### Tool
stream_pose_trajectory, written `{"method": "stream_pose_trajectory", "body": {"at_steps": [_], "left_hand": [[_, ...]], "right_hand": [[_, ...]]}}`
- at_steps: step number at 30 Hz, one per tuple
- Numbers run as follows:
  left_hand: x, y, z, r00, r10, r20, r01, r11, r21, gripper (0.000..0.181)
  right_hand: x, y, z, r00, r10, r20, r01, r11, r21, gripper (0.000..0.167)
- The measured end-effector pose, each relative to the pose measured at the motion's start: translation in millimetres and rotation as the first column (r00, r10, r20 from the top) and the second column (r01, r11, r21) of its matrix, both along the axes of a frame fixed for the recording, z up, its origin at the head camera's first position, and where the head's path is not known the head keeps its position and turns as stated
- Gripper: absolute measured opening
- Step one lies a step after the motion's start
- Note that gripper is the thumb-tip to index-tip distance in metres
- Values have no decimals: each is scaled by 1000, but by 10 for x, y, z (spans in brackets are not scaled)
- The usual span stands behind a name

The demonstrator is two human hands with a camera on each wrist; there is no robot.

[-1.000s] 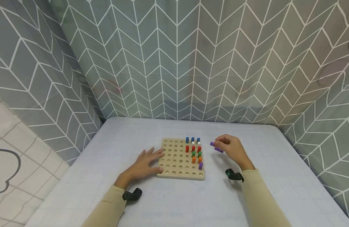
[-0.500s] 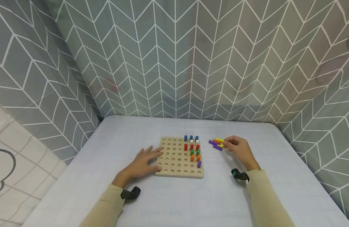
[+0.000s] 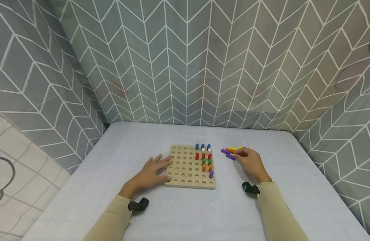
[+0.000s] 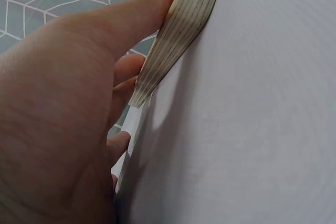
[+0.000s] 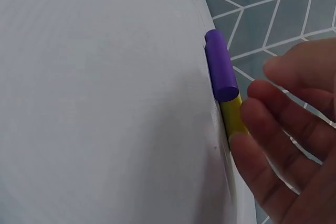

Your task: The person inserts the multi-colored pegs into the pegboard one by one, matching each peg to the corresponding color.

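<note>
My left hand (image 3: 150, 172) rests on the left edge of a wooden pegboard (image 3: 189, 186), thumb and fingers spread. Its thumb lies over the board's edge in the left wrist view. Right of the board, my right hand (image 3: 250, 163) is over a small pile of loose pegs, fingers loosely bent, with no peg seen between thumb and fingers. A purple peg (image 5: 221, 69) and a yellow peg (image 5: 232, 114) lie close to its fingers; a fingertip reaches the yellow one. An orange peg (image 3: 229, 150) is also in the pile, which the hand partly covers.
In the board's right columns stand blue pegs (image 3: 202, 146), white pegs (image 3: 203, 150), red pegs (image 3: 197, 156), green pegs (image 3: 203, 161), orange pegs (image 3: 204, 167) and one purple peg (image 3: 211, 174). A patterned curtain (image 3: 186, 67) hangs behind the white table (image 3: 185, 214).
My right hand first moved right, uncovering yellow and orange pegs in the pile, then came slightly back left over them. My left hand has kept its place on the board.
</note>
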State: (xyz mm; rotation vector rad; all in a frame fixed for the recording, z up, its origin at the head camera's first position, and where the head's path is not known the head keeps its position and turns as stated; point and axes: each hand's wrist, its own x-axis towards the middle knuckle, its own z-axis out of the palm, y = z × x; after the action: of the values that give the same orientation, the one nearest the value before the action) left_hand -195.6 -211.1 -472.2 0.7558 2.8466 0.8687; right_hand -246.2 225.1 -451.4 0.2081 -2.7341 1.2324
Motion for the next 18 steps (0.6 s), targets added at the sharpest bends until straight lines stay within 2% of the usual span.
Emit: {"method": "stream_pose_trajectory", "body": {"at_steps": [6, 18], "left_hand": [[-31, 6, -14, 1000, -6, -17, 6, 1000, 8, 74], [-35, -1, -36, 1000, 3, -1, -3, 1000, -6, 75]], "right_hand": [[-2, -6, 2, 1000, 12, 14, -12, 999, 31, 11], [-29, -39, -5, 1000, 6, 25, -8, 995, 96, 11]]}}
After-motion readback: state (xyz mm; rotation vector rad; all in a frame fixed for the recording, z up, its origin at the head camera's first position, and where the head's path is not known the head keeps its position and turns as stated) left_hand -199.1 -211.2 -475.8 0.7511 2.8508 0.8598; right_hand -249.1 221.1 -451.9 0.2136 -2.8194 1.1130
